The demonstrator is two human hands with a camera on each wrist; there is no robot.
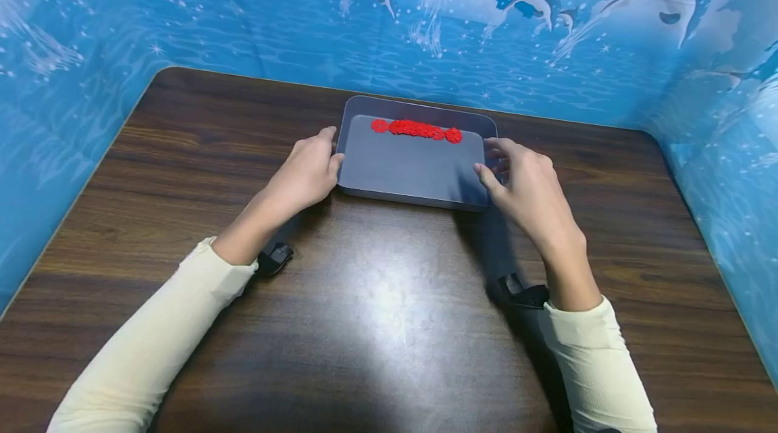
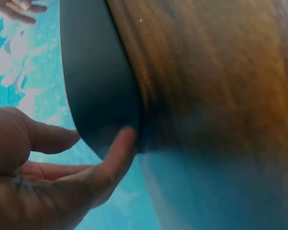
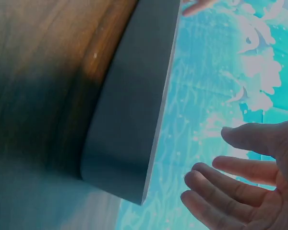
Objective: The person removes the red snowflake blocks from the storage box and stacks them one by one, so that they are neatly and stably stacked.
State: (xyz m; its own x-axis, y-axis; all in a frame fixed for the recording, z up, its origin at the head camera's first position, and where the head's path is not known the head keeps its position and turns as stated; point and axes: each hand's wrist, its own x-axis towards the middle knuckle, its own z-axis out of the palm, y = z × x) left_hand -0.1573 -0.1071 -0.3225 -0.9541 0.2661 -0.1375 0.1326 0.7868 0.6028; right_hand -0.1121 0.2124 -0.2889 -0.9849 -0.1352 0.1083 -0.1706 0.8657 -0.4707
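As the gray tray [image 1: 401,169], holding red pieces [image 1: 416,129], lay at upper center, the left hand [image 1: 306,169] and right hand [image 1: 527,182] flanked it, fingers loosely spread; positioning it seemed underway, the next move probably requiring a grip at both ends.

Both arms extended forward, left grip [image 1: 308,166] gently bent, right grip [image 1: 527,183] with thumb and fingers apart

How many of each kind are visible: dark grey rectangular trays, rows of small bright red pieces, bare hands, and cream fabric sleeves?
Dark grey rectangular tray: 1
Row of small bright red pieces: 1 (pieces overlap, uncountable singly)
Bare hands: 2 (left hand, right hand)
Cream fabric sleeves: 2
Total: 6
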